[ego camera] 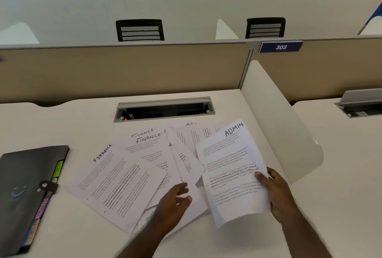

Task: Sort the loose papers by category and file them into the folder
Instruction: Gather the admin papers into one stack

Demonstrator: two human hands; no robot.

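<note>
Papers (132, 175) lie fanned across the worktop (320, 175), folder (26, 191) closed at left. Right hand (277, 193) pinches an ADMIN sheet (233, 173); left hand (175, 197) rests open on the fan. Best stack ADMIN apart from FINANCE.

The pale desk (258, 237) carries a fan of printed papers (132, 175) under and just ahead of the left hand (173, 200), 3 headed FINANCE. A dark folder (26, 191) with coloured tabs lies well to that hand's left, clasp shut.
</note>
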